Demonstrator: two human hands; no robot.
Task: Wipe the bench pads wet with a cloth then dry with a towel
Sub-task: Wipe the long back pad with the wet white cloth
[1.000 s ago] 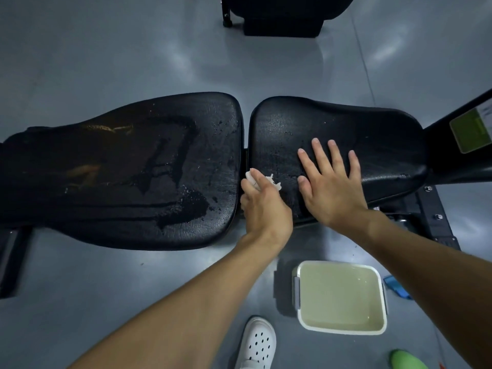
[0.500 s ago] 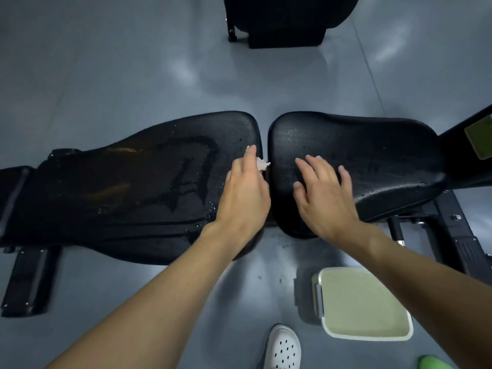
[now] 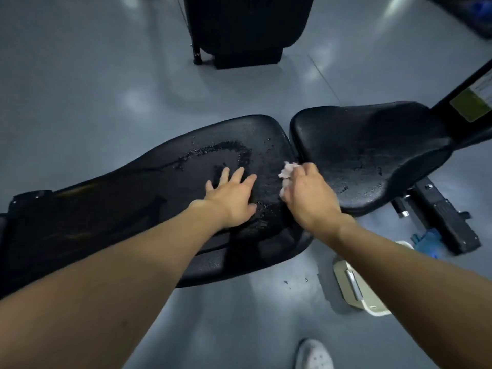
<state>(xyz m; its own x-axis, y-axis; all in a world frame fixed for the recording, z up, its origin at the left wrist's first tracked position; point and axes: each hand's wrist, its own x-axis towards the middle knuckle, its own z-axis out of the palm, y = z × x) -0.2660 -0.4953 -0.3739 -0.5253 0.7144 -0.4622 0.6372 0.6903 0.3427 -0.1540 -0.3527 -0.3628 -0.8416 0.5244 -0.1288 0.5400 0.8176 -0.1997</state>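
Observation:
Two black bench pads lie end to end. The long back pad [image 3: 133, 203] is on the left with streaks of water on it, and the shorter seat pad [image 3: 372, 145] on the right carries droplets. My left hand [image 3: 231, 198] rests flat on the back pad with its fingers spread. My right hand [image 3: 308, 198] grips a small white cloth [image 3: 287, 170] at the gap between the pads, on the right end of the back pad. No towel is in sight.
A cream basin [image 3: 351, 291] stands on the grey floor under my right forearm, with a blue object [image 3: 426, 239] beside the bench's black frame [image 3: 447, 222]. Black equipment [image 3: 245, 27] stands behind the bench. A white shoe [image 3: 314, 355] shows at the bottom edge.
The cloth has passed from my left hand to my right. My left hand moved onto the back pad and lies flat; my right hand left the seat pad. The view shifted left.

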